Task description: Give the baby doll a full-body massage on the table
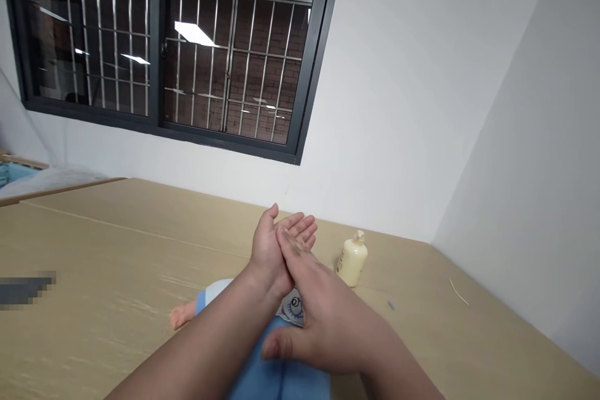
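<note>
My left hand [267,244] is held palm up with its fingers stretched out. Across its palm lies my right hand [328,306], its fingers flat and its thumb spread away from them. No object shows between the two palms. Below them on the board lies a doll [295,381], largely hidden by my arms. Its blue trousers, part of a cartoon-eye print and one small hand [182,314] at a white and blue sleeve can be seen. Beyond my right hand stands a pale yellow bottle [352,260], upright, with a pump top.
A wide tan tabletop [117,250] reaches to the white wall [412,94]. On its right side are a thin pale strip [458,292] and a small grey-blue scrap [390,305]. A dark-framed, barred window [157,44] is at the back. A blurred dark patch [25,290] shows at left.
</note>
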Motion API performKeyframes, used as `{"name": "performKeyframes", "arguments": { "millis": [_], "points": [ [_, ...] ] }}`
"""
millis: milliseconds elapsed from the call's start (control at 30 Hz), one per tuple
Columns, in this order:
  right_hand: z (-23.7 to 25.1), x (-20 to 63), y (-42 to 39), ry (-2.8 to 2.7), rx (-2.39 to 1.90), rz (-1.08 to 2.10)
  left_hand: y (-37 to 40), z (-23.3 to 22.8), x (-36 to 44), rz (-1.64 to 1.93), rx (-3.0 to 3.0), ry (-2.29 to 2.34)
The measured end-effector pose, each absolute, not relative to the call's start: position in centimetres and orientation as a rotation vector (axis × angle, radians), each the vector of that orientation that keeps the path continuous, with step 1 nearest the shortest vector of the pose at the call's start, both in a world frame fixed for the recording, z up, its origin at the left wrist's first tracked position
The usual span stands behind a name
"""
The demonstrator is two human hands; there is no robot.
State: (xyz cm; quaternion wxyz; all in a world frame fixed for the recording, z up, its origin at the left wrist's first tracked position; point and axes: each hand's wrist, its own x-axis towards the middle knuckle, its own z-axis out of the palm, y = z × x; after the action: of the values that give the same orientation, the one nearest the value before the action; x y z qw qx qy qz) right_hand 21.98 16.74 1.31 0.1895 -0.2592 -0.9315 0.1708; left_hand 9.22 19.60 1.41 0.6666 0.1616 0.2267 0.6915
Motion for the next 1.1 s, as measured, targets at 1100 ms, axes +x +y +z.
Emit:
{"name": "performKeyframes", "arguments": {
  "millis": [1100],
  "points": [
    [0.8, 21.7, 17.8, -2.615, -0.736, 0.416, 20.5, 0.4, 9.2, 1.595, 0.362, 0.429]
  ]
}}
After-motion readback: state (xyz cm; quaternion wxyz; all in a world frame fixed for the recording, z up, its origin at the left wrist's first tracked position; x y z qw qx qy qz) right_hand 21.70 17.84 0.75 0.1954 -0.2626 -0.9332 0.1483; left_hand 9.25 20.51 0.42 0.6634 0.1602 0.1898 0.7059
